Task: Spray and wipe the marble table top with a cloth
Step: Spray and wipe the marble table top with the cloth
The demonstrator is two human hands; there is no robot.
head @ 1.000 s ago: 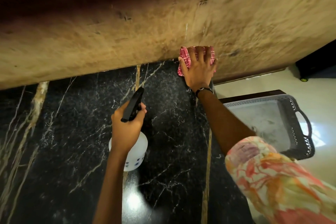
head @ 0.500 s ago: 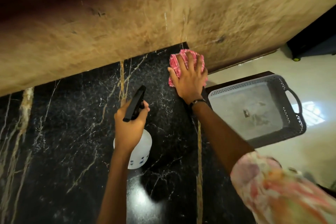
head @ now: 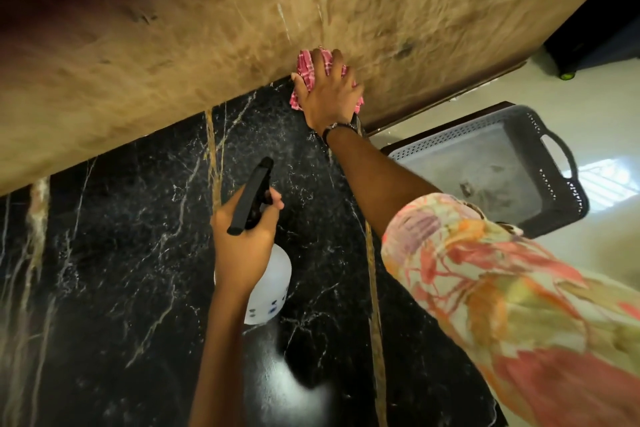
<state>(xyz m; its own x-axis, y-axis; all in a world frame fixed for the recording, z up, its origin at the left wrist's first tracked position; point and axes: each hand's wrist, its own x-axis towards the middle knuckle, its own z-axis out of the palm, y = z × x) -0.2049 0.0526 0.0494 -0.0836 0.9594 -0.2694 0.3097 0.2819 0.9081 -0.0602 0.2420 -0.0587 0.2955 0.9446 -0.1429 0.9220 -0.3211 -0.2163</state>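
Note:
The black marble table top [head: 131, 253] with white and gold veins fills the lower left. My right hand [head: 329, 94] lies flat, fingers spread, on a pink checked cloth [head: 306, 71] at the table's far right corner, against the tan wall. My left hand [head: 242, 243] grips the neck of a white spray bottle [head: 270, 288] with a black trigger head [head: 251, 196], held above the middle of the table.
A rough tan wall [head: 242, 28] runs along the table's far edge. To the right, a grey perforated tray with handles [head: 540, 163] sits lower down beside the table, over a pale floor [head: 588, 107]. A dark object [head: 602, 35] stands at the upper right.
My right hand first drew the cloth back from the wall, then pushed it forward to the wall edge at the corner. My left hand kept the bottle in about the same place.

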